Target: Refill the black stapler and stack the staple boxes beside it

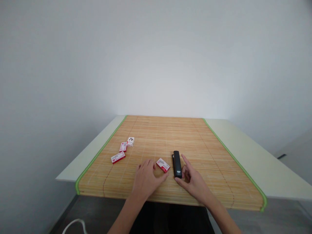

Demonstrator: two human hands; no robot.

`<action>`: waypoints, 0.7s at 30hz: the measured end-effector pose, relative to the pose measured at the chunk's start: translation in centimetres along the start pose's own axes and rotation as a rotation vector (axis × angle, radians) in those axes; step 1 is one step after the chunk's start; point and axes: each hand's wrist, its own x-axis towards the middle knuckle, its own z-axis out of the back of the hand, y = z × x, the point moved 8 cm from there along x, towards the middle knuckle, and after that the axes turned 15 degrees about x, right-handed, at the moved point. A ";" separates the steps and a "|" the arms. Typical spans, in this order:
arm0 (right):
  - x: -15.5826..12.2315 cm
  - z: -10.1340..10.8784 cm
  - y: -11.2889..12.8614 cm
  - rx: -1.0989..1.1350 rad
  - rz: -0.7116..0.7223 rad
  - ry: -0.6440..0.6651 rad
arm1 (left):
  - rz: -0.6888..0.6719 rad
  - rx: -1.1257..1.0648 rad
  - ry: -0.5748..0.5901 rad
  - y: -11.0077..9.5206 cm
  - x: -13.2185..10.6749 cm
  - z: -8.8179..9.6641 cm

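Observation:
A small red-and-white box point(163, 165), which looks like a staple box, lies flat on the bamboo mat. My left hand point(147, 178) is beside it on the left, palm down, fingers bent and thumb stretched out by the box's near corner. To the right of the box a black stapler point(177, 164) lies lengthwise on the mat. My right hand point(195, 182) is open at the stapler's right side. Its thumb is at the stapler's near end, the index finger points forward, and the other fingers curl close to the stapler's side; whether they touch it I cannot tell.
Farther left lie two more red-and-white boxes point(118, 157) and a white box point(130, 141) with a dark picture on top. The green-edged bamboo mat point(170, 130) covers the middle of a white table point(234, 143), which stands against a pale wall. A white cable point(76, 221) shows below left.

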 end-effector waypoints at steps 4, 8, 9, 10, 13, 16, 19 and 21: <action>0.1 0.0 -0.1 -0.014 0.002 -0.004 | -0.024 -0.009 0.003 0.8 1.2 -0.2; 0.1 0.0 -0.1 -0.012 0.006 0.023 | -0.179 -0.078 0.110 -0.1 2.0 -1.0; 0.1 0.0 -0.1 -0.007 0.007 0.034 | -0.225 -0.103 0.139 -0.4 2.1 -1.2; 0.1 0.0 -0.1 0.002 0.008 0.047 | -0.265 -0.125 0.165 -0.6 2.2 -1.3; 0.1 -0.1 -0.4 0.039 0.005 0.087 | -0.337 -0.164 0.217 -0.8 2.5 -1.4; 0.2 -0.2 -0.8 0.063 0.008 0.111 | -0.388 -0.199 0.258 -1.0 2.8 -1.8; 0.3 -0.2 -1.0 0.084 0.005 0.136 | -0.424 -0.235 0.283 -1.4 3.2 -2.1; 0.3 -0.1 -0.9 0.095 -0.006 0.164 | -0.439 -0.249 0.296 -1.7 3.4 -2.4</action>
